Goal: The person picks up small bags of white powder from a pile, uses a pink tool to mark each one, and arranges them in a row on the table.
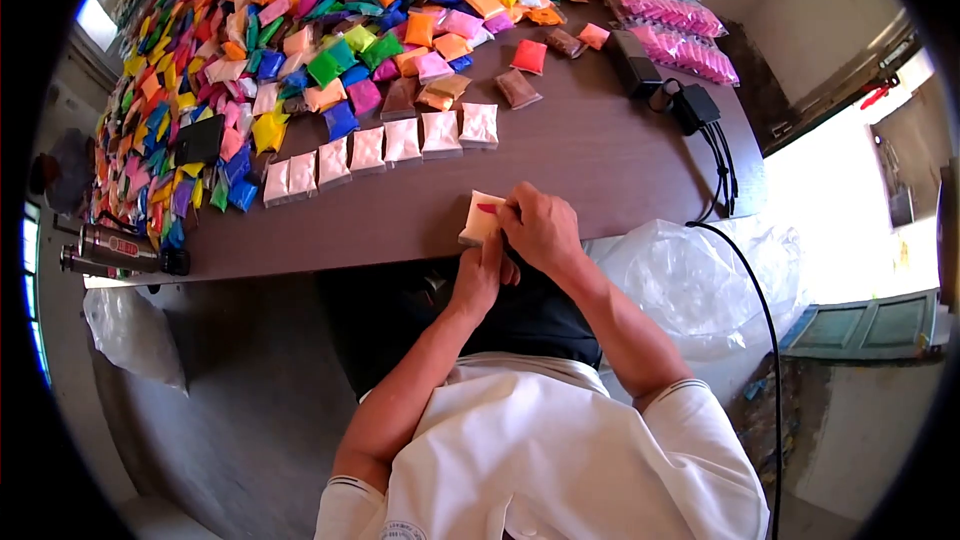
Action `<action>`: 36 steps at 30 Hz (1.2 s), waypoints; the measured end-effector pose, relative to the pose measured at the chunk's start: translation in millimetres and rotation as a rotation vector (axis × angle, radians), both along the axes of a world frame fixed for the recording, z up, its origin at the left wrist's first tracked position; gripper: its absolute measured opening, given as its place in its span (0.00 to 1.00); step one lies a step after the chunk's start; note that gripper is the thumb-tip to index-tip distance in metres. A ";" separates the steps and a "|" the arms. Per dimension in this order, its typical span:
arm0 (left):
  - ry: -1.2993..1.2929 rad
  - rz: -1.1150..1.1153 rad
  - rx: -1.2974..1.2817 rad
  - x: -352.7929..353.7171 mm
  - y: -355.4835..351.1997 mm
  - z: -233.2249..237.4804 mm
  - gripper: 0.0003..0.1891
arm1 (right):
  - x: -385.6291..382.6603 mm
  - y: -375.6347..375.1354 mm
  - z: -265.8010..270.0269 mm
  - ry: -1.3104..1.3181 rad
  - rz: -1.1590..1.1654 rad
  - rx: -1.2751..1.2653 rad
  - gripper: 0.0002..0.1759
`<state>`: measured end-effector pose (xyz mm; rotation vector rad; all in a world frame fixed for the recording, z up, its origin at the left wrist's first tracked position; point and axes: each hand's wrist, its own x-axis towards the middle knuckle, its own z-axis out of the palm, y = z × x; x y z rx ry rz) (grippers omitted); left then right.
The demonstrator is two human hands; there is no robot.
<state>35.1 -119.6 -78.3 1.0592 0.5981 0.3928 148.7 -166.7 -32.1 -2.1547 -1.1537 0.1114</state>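
At the table's front edge, my left hand [481,275] holds a small pale block-shaped packet [472,231] from below, its fingers closed around the near side. My right hand [541,227] is closed at the packet's upper right, fingertips pressed together. A small red piece [487,208] lies across the packet's top, touching the right fingertips; whether they grip it or the packet is hidden. Beyond my hands, several similar pale pink packets [403,141] lie in a slightly curved row.
Many colourful packets [330,67] cover the table's [600,155] far left. A black adapter [694,108] with cables sits at right, near bundled pink packs [690,52]. A metal flask [118,248] lies at the left edge. Clear plastic bags [690,280] bulge below the right edge.
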 end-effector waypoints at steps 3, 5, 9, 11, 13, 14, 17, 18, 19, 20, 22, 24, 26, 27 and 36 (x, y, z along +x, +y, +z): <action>-0.019 -0.011 0.003 -0.7 0.6 0.8 0.24 | 1.1 2.4 5.7 0.068 -0.040 -0.044 0.10; -0.025 -0.009 0.014 -0.4 0.7 -0.5 0.24 | 1.2 4.4 4.9 0.062 -0.050 -0.043 0.10; -0.030 -0.022 0.058 -0.7 2.0 -4.8 0.26 | 3.6 7.6 -4.0 -0.019 -0.075 -0.026 0.10; -0.045 -0.015 0.077 -1.4 0.9 -7.6 0.27 | 7.1 7.4 -2.1 0.010 -0.074 -0.023 0.09; -0.060 -0.004 0.096 -1.8 1.3 -11.0 0.27 | 12.4 6.5 1.2 0.039 -0.069 -0.019 0.09; -0.061 -0.012 0.102 -2.6 0.8 -13.3 0.28 | 14.9 4.2 2.8 0.081 -0.039 0.044 0.08; -0.048 0.005 0.126 -1.5 -1.6 -10.2 0.30 | 10.4 -0.3 22.2 0.072 0.084 0.098 0.08; -0.036 0.014 0.155 -1.5 -3.4 -6.3 0.30 | 8.4 -2.4 28.2 0.015 0.162 0.100 0.08; -0.035 0.016 0.151 -2.3 -3.7 -3.0 0.30 | 7.0 -1.1 29.1 0.017 0.164 0.096 0.08; -0.025 0.003 0.184 -3.6 -3.6 0.5 0.31 | 5.0 1.8 29.8 -0.106 0.239 0.074 0.07; -0.016 -0.012 0.217 -3.1 -3.8 2.5 0.31 | 9.1 6.5 30.3 -0.229 0.313 0.052 0.06; 0.051 -0.007 0.177 -3.2 -2.3 3.6 0.32 | 19.6 17.8 30.0 -0.219 0.395 -0.053 0.07; 0.060 -0.003 0.168 -2.8 -0.8 4.9 0.32 | 24.2 26.7 30.8 -0.250 0.394 -0.118 0.07; 0.067 -0.006 0.155 -2.5 -0.8 5.2 0.33 | 25.8 29.2 30.8 -0.281 0.385 -0.187 0.08; 0.058 0.009 0.109 0.2 0.2 1.2 0.33 | 24.6 40.7 24.6 -0.222 0.281 -0.146 0.09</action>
